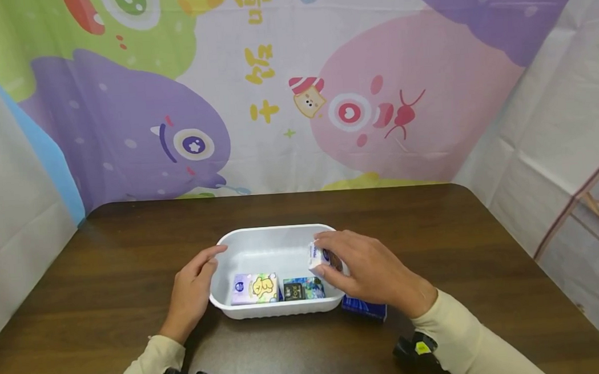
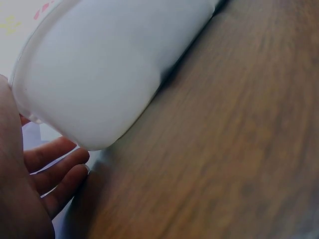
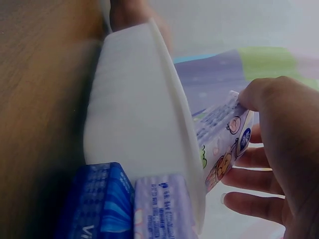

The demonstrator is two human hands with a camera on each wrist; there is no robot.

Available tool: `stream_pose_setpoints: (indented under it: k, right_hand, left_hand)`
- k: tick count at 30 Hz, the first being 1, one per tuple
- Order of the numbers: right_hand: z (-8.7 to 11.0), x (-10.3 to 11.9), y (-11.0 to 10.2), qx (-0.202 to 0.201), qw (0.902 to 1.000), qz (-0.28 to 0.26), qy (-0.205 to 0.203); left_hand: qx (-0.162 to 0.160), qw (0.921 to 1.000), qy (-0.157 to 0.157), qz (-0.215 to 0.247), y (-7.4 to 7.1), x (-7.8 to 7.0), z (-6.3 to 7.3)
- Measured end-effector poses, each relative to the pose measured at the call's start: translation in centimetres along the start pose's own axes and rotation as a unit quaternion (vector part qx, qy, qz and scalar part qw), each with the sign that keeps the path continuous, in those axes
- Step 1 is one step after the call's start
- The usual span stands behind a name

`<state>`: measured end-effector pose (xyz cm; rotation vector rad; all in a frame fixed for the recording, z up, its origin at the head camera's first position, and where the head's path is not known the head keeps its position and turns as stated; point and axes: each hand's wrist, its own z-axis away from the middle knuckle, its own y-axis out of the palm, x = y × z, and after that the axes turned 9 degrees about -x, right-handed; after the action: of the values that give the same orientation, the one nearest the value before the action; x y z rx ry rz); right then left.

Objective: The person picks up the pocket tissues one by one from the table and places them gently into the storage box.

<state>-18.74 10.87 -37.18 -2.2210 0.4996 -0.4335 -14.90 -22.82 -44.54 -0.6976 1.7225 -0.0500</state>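
Note:
A white plastic tub (image 1: 281,309) stands on the table. My left hand (image 1: 191,291) rests at its left end, fingers extended along the rim; in the left wrist view the other fingers (image 2: 65,174) spread loosely beside the outer wall. My right hand (image 1: 371,265) pinches a small lilac cartoon-print tissue pack (image 3: 227,144) between thumb and fingers, tilted over the tub's right end. Inside the tub, along the near wall, lie a lilac tissue pack with a yellow bear (image 1: 255,288) and a dark blue-green pack (image 1: 304,288).
Outside the tub's right end lie a blue tissue pack (image 1: 364,307) and, in the right wrist view, another lilac pack (image 3: 162,206) beside it. The brown wooden table (image 1: 129,266) meets a cartoon-print cloth (image 1: 277,165) at the back. White cloth hangs on both sides.

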Motion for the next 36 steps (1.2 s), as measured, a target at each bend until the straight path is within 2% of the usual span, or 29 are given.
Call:
stream_pose_setpoints:
  k: [9, 15, 36]
  right_hand:
    - [0.2, 0.0, 0.5, 0.016, 0.9998, 0.000, -0.008]
    - [0.3, -0.1, 0.9, 0.014, 0.9993, -0.010, -0.032]
    - [0.6, 0.7, 2.2, 0.024, 0.9979, -0.029, -0.054]
  left_hand:
    - [0.000, 1.0000, 0.007, 0.007, 0.1, 0.0, -0.2]
    - [-0.012, 0.9998, 0.017, -0.002, 0.3, 0.2, -0.4]
    - [-0.005, 1.0000, 0.002, -0.005, 0.1, 0.0, -0.1]
